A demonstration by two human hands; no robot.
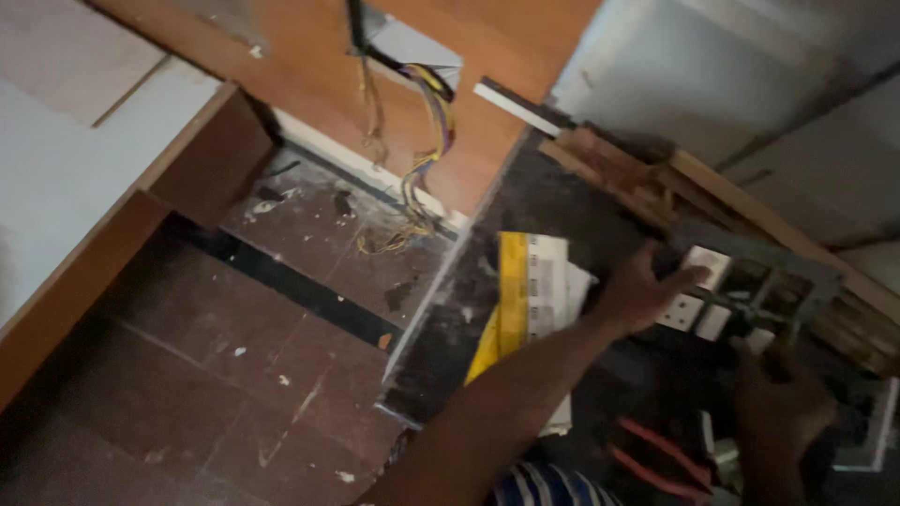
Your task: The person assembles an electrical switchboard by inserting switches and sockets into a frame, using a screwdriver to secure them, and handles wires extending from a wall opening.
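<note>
My left hand (640, 289) reaches across from the lower middle and grips the left end of a grey switch frame (764, 267), its thumb against the white switch modules (698, 298) set in it. The frame lies on a dark slab (469, 319) beside wooden battens (647, 178). My right hand (780, 403) is in shadow just below the frame's right part. Its fingers curl toward the frame, but the dark hides whether they hold anything.
A yellow and white flat packet (532, 286) lies left of my left hand. Red-handled pliers (656, 459) rest at the bottom right. Loose coloured wires (427, 131) hang from a wall box in the orange-brown panel. A white-topped wooden unit (84, 169) stands at left over a dusty brown tiled floor (234, 375).
</note>
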